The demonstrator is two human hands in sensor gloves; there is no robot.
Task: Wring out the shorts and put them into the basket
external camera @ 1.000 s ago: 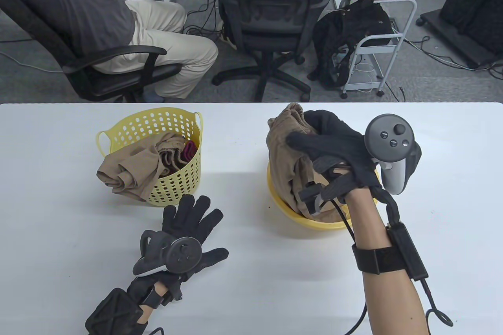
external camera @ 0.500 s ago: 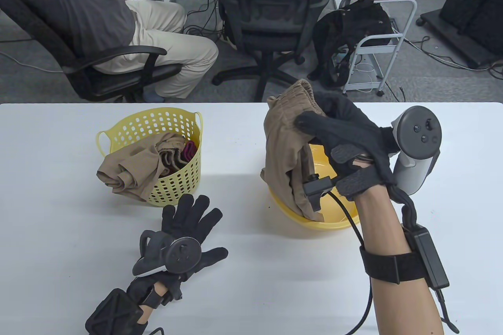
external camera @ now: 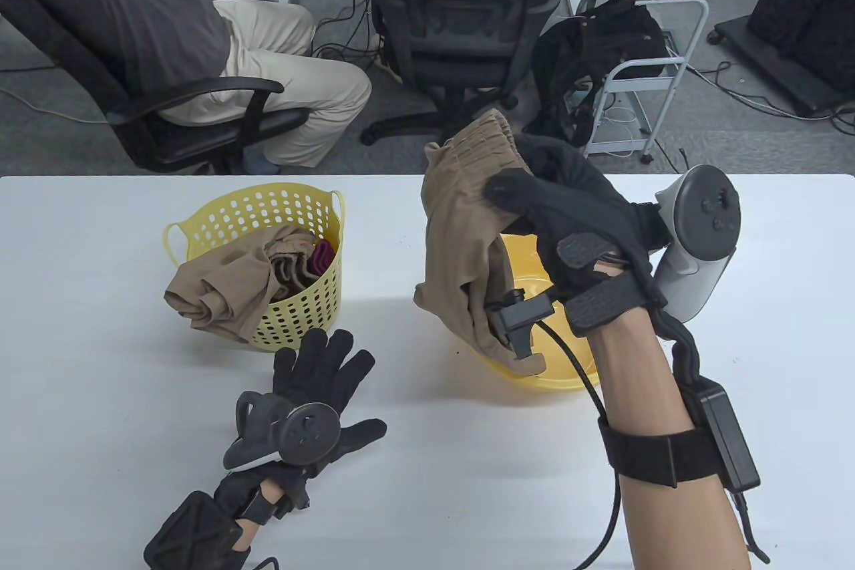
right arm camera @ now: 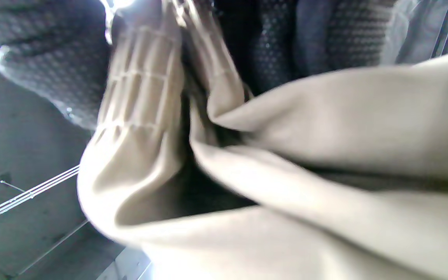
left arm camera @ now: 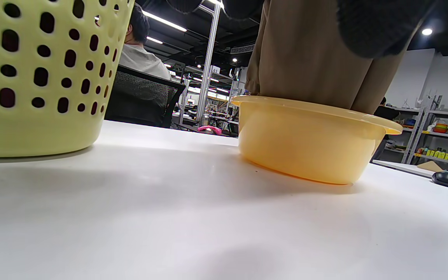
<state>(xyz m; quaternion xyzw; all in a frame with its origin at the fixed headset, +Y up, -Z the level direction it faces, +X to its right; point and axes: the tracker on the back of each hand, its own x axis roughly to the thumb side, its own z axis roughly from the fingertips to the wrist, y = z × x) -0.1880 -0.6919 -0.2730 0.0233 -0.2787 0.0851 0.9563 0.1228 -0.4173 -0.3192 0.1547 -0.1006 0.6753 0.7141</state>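
My right hand grips a pair of tan shorts by the elastic waistband and holds them up over the yellow basin; their lower end still hangs into it. The left wrist view shows the shorts dropping into the basin. Blurred tan shorts fill the right wrist view. My left hand lies flat on the table, fingers spread, in front of the perforated yellow basket. That basket holds another tan garment draped over its rim.
A seated person and an office chair are beyond the table's far edge. A small cart with dark clothing stands at the back right. In the left wrist view the basket wall stands close on the left.
My right hand has lifted the shorts higher out of the basin and slightly to the left. The left hand has stayed flat on the table.
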